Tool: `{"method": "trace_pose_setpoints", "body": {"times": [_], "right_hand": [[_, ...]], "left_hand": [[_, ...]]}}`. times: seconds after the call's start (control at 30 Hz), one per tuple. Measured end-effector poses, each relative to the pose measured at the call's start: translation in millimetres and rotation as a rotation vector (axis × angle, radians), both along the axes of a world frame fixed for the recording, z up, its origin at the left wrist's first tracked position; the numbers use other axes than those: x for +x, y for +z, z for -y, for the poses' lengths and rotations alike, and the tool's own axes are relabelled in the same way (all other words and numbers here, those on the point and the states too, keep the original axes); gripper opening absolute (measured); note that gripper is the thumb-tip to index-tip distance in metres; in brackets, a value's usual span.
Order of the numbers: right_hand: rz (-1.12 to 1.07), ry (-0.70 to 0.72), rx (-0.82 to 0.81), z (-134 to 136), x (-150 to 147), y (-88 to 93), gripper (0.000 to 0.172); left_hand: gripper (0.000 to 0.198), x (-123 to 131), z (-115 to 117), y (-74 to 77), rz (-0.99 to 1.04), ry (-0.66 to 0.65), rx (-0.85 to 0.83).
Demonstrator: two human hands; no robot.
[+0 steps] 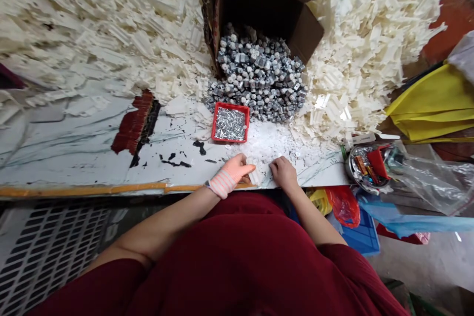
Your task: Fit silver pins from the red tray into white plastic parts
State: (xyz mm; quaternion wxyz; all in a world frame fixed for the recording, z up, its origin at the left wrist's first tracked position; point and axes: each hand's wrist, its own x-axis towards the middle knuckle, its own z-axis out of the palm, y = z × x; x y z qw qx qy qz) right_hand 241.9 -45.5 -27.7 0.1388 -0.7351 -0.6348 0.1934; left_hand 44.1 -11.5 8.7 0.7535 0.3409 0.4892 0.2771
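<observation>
My left hand [231, 174], in a pink-and-white striped glove, pinches a whitish plastic piece [255, 176] at the table's front edge. To its right, my bare right hand [284, 173] rests at the tabletop with fingers curled together; anything between the fingertips is too small or hidden to make out. Just beyond my hands sits a red tray [212, 131] full of small metal pins [230, 124]. Behind the tray, a heap of grey and white small blocks [262, 76] spills from a cardboard box [309, 34] lying on its side.
Large piles of cream plastic pieces [92, 19] flank the box. White crumbs [274, 140] lie before it. On the right are a metal bowl [350, 170] of small items, a yellow bag [437, 103] and a clear plastic bag [437, 177]. Orange trim [92, 189] runs along the table's front edge.
</observation>
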Motion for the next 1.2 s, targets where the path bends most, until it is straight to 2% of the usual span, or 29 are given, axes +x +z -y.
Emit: {"method": "trace_pose_setpoints", "body": {"times": [0.1,0.2,0.3,0.43,0.67,0.77,0.9,1.07,1.2], "right_hand": [[-0.376,-0.037,0.003,-7,-9,12.0,0.02],[-0.59,0.058,0.015,-15,-23,29.3,0.02],[-0.57,0.114,0.003,-19,-34,38.8,0.017],[-0.679,0.106,-0.02,-20,-37,36.8,0.019],[-0.691,0.113,-0.046,-20,-37,34.9,0.017],[-0.688,0.108,-0.051,-19,-40,38.9,0.016],[-0.696,0.08,-0.06,-17,-45,44.5,0.016],[-0.748,0.027,-0.092,-15,-50,47.5,0.016],[-0.726,-0.01,-0.044,-13,-57,43.1,0.017]], "left_hand": [[0.027,0,0,-0.8,-0.095,-0.056,0.053],[0.026,0,0,-1.8,-0.181,-0.114,0.143],[0.024,-3,0,-3.6,-0.218,-0.146,0.191],[0.027,-6,0,-5.9,-0.226,-0.172,0.204],[0.029,-7,0,-9.3,-0.12,-0.141,0.098],[0.03,-9,1,-4.4,-0.147,-0.156,0.116],[0.03,-11,3,7.8,-0.331,-0.168,0.259],[0.03,-11,4,12.6,-0.165,-0.186,0.163],[0.031,-9,4,15.0,-0.422,-0.15,0.38]]}}
